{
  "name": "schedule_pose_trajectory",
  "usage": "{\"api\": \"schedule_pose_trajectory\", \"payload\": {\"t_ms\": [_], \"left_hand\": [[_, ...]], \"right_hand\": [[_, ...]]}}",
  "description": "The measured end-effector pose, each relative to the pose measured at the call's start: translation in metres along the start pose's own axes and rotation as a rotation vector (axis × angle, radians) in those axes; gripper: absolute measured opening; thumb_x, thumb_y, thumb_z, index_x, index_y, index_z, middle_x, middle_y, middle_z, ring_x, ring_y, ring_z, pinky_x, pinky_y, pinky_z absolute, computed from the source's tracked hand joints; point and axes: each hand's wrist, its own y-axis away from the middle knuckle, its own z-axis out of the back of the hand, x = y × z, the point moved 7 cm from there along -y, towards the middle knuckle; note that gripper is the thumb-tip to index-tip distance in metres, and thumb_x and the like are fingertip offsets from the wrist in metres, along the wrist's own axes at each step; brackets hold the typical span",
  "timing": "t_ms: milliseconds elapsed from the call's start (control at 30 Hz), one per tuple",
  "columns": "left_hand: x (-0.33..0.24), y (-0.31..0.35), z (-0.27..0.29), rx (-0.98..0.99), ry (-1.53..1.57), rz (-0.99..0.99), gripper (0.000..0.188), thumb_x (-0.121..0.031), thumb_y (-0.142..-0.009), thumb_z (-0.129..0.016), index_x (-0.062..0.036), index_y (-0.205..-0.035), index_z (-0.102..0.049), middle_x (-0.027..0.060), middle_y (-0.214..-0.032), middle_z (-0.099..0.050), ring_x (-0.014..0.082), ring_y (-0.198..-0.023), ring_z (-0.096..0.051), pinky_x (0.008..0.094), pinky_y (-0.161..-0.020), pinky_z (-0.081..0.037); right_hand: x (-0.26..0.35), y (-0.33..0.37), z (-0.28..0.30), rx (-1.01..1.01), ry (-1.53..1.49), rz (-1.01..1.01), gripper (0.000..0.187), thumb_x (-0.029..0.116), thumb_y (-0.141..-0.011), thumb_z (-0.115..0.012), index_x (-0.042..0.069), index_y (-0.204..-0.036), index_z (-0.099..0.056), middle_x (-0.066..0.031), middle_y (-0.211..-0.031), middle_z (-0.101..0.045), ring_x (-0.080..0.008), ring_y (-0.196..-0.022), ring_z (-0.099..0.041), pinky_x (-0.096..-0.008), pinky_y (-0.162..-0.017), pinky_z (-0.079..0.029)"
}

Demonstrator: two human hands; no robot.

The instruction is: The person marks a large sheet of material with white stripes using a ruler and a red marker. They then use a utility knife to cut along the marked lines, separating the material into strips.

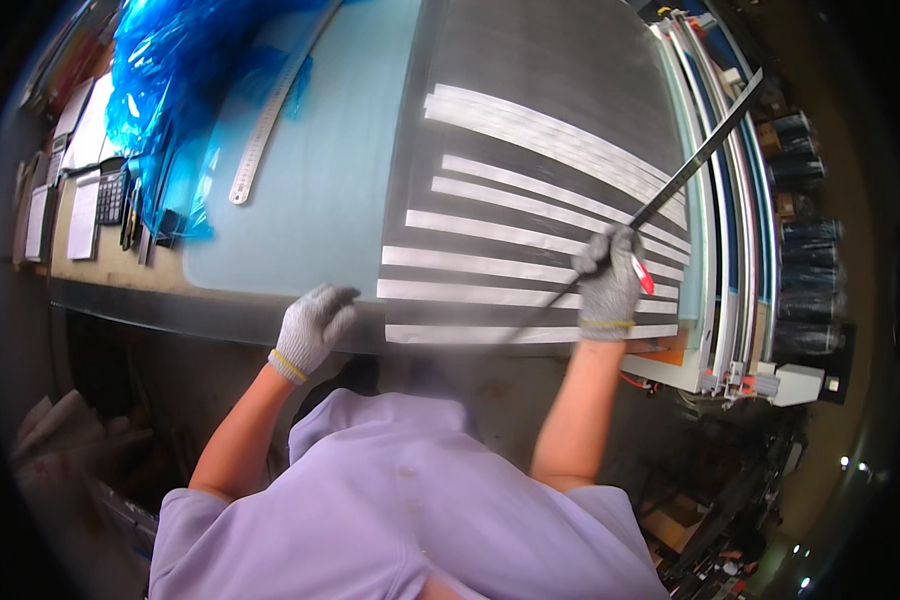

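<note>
Both my hands wear grey knitted gloves with yellow cuffs. My right hand (610, 268) is closed round a long dark metal ruler (710, 145), which slants from upper right to lower left above the table. A small red-and-white tool (642, 275) sticks out of the same hand; its kind is unclear. Beneath it lie several white strips (490, 262), spaced apart in rows on a dark sheet (540, 50). At the table's front edge, left of the strips, my left hand (315, 325) has loosely bent fingers, thumb and forefinger apart, holding nothing visible.
A steel ruler (270, 130) lies on the pale blue mat (355, 130). Crumpled blue plastic film (170, 90) covers the far left, near a calculator (111, 197) and papers (83, 215). Long machine rails (735, 220) run along the right side, beside dark wrapped rolls (810, 275).
</note>
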Motion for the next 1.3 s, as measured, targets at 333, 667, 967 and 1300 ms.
{"api": "schedule_pose_trajectory", "payload": {"t_ms": [333,667,967,1300], "left_hand": [[0.041,-0.026,-0.068,-0.132,0.711,0.487,0.046,-0.027,-0.101,-0.055,-0.0025,-0.14,-0.051,0.0136,-0.116,-0.066,0.0163,-0.091,-0.066,0.0319,-0.084,-0.054],[0.018,-0.173,-0.084,-0.017,-0.241,0.173,0.012,-0.015,-0.09,-0.066,-0.007,-0.097,-0.07,0.0121,-0.088,-0.071,0.0306,-0.082,-0.07,0.0376,-0.074,-0.055],[0.009,-0.345,-0.09,-0.234,-0.448,-0.25,0.013,-0.022,-0.081,-0.073,-0.0143,-0.09,-0.079,0.0053,-0.118,-0.066,0.0293,-0.122,-0.055,0.0414,-0.106,-0.044],[0.026,-0.346,-0.093,-0.205,-0.407,-0.319,0.014,-0.019,-0.078,-0.074,-0.0129,-0.09,-0.078,0.0044,-0.118,-0.066,0.0278,-0.124,-0.055,0.0411,-0.106,-0.045]], "right_hand": [[-0.101,0.066,0.087,0.637,1.569,0.013,0.023,0.027,-0.079,-0.08,0.009,-0.089,-0.071,-0.0136,-0.069,-0.064,-0.0332,-0.069,-0.067,-0.0392,-0.063,-0.051],[-0.091,-0.084,0.125,0.412,1.299,0.448,0.022,0.008,-0.067,-0.084,0.006,-0.082,-0.068,-0.0097,-0.067,-0.063,-0.0272,-0.063,-0.06,-0.0397,-0.062,-0.048],[-0.115,-0.224,0.156,0.018,1.465,0.566,0.028,0.024,-0.069,-0.089,0.013,-0.083,-0.068,-0.0048,-0.076,-0.063,-0.0281,-0.083,-0.058,-0.0418,-0.083,-0.044],[-0.138,-0.237,0.166,-0.076,1.47,0.524,0.037,0.022,-0.067,-0.091,0.015,-0.095,-0.069,-0.0017,-0.081,-0.064,-0.0233,-0.086,-0.058,-0.0402,-0.089,-0.041]]}}
